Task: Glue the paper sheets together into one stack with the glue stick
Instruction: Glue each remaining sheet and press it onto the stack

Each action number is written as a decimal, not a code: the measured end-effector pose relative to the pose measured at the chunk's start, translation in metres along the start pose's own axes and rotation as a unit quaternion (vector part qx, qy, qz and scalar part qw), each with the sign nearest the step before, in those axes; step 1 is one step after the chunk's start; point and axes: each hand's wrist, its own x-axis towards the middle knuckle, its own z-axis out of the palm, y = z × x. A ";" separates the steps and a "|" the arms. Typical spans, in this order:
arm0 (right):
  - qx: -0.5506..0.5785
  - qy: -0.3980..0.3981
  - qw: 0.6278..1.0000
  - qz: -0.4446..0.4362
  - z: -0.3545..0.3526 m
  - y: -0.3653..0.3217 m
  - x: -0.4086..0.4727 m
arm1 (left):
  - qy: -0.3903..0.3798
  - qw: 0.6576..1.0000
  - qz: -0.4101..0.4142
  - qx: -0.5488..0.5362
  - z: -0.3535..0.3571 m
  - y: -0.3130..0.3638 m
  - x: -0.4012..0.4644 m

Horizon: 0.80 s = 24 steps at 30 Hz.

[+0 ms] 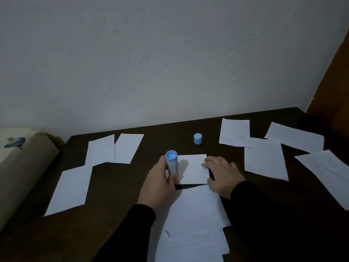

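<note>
My left hand (159,181) grips an uncapped blue glue stick (171,162), held upright over the left edge of a small white paper sheet (194,169) at the table's middle. On that sheet's right edge my right hand (221,174) rests, fingers spread and flat. The stick's blue cap (198,138) stands on the table behind the sheet. A larger lined sheet (194,220) lies in front of the small one, between my forearms.
Three white sheets (100,150) lie at the left of the dark wooden table (117,220), several lined sheets (264,159) at the right. A white wall runs along the back. A cream cushioned edge (18,157) borders the table's left side.
</note>
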 end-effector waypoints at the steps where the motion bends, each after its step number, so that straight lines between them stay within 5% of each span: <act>1: 0.001 -0.004 1.000 0.004 0.000 -0.001 0.000 | 0.003 1.000 -0.002 -0.002 -0.002 -0.003 0.000; 12: -0.009 -0.021 1.000 0.018 -0.002 -0.008 0.004 | 0.047 0.999 -0.013 0.011 -0.015 -0.021 -0.002; 20: -0.185 0.019 0.981 0.047 -0.020 -0.038 0.034 | 0.120 0.986 -0.024 -0.112 -0.034 -0.026 0.000; 24: -0.115 -0.024 0.991 0.058 -0.025 -0.040 0.052 | 0.129 0.984 -0.013 -0.120 -0.041 -0.024 0.000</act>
